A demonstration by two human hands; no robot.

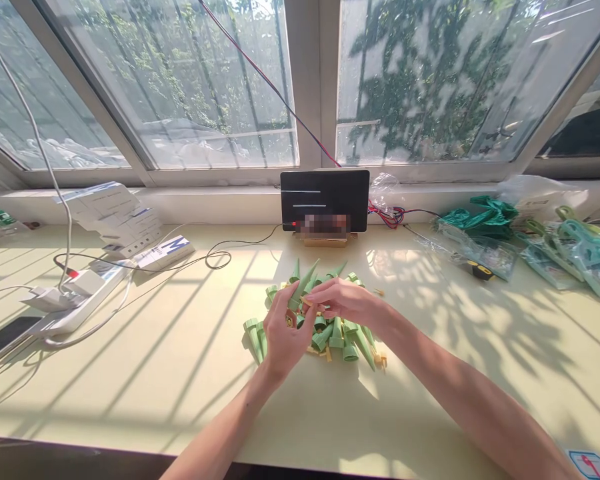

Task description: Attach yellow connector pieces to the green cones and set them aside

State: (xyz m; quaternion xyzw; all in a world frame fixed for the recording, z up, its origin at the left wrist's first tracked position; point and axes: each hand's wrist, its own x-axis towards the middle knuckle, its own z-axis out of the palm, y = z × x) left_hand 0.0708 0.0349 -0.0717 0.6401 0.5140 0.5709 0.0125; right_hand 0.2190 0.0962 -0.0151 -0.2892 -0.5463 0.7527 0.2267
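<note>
Both hands meet above a pile of green plastic cones (330, 333) lying on the pale yellow table (180, 373). My left hand (285, 333) pinches one green cone (305, 283), its tip pointing up and away. My right hand (347, 300) has its fingers curled against the wide end of that same cone, where a small yellowish piece shows. Small yellow parts lie scattered among the cones in the pile.
A black screen on a stand (325, 200) faces me at the back. A power strip (75, 300), cables and a stack of white boxes (125, 220) sit at the left. Bags of green and teal parts (530, 240) lie at the right. Windows rise behind the table.
</note>
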